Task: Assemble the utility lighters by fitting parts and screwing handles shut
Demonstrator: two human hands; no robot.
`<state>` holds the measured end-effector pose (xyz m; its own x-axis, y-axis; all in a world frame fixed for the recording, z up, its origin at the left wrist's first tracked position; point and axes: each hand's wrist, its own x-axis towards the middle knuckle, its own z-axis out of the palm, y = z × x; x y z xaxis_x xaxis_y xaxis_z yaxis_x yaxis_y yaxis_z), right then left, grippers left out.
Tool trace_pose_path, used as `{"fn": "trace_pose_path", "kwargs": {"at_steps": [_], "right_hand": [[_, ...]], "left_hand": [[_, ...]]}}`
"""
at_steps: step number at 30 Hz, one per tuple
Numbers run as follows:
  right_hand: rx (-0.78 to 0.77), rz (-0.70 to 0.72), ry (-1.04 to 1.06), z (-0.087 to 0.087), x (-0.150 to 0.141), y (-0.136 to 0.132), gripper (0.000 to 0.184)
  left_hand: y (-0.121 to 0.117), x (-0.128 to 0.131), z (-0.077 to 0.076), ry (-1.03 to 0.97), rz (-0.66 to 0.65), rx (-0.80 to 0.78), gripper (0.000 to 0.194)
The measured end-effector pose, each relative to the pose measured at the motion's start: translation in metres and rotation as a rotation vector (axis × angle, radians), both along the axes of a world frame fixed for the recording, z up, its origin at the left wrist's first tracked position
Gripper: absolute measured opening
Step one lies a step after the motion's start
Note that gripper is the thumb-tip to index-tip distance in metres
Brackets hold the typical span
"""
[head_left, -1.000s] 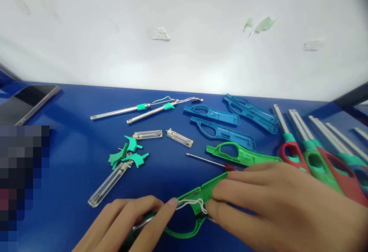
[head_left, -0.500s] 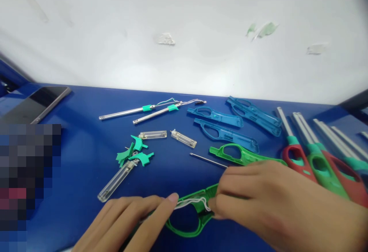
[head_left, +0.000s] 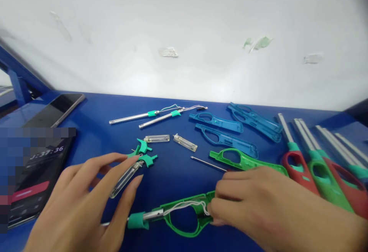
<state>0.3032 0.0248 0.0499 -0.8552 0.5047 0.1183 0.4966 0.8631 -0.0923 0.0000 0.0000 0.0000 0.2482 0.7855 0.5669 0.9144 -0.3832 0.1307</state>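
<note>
My right hand [head_left: 253, 202] is closed on the end of a green lighter handle half [head_left: 184, 231], its fingertips pressed against the inside. White wires [head_left: 186, 206] run along this shell from a metal lighter rod with a teal collar [head_left: 138, 220], which is fitted at its left end. My left hand [head_left: 86, 198] is open, thumb and fingers apart, over a clear fuel tank [head_left: 125, 181]. Its fingertips reach the small teal triggers [head_left: 148, 160]; whether they touch is unclear. A screwdriver [head_left: 208, 164] lies partly under my right hand, beside another green handle half [head_left: 247, 160].
Two loose rods with wires [head_left: 129, 118] and two clear fuel tanks [head_left: 156, 138] lie further back. Blue handle halves [head_left: 227, 141] are at centre right. Several assembled lighters [head_left: 299, 166] line the right side. Two phones [head_left: 57, 108] are at the left, before a white wall [head_left: 201, 22].
My left hand has left the rod and handle half and moved left and up to the teal triggers, its fingers spreading. My right hand stays on the handle half. The view has shifted slightly.
</note>
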Motion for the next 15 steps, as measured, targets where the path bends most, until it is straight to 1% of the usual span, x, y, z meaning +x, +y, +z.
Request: {"fn": "trace_pose_path", "kwargs": {"at_steps": [2,4,7,9,12,15], "right_hand": [[-0.050,0.014,0.004,0.001,0.001,0.001,0.034],[-0.089,0.000,-0.004,0.002,0.001,0.002,0.033],[-0.086,0.001,0.007,0.001,0.001,0.002,0.030],[-0.086,0.020,-0.004,-0.001,0.000,0.002,0.027],[-0.104,0.032,-0.029,0.000,0.000,0.002,0.023],[-0.104,0.029,-0.014,0.003,0.001,0.001,0.023]], "left_hand": [[0.007,0.004,0.005,0.014,0.052,0.004,0.031],[0.013,0.009,0.008,0.058,0.060,-0.041,0.032],[0.018,0.014,0.006,0.126,0.052,-0.127,0.046],[0.021,0.013,0.002,0.153,0.048,-0.157,0.049],[0.026,0.010,-0.003,0.160,0.037,-0.156,0.048],[0.027,0.010,0.000,0.136,0.025,-0.121,0.048]]}}
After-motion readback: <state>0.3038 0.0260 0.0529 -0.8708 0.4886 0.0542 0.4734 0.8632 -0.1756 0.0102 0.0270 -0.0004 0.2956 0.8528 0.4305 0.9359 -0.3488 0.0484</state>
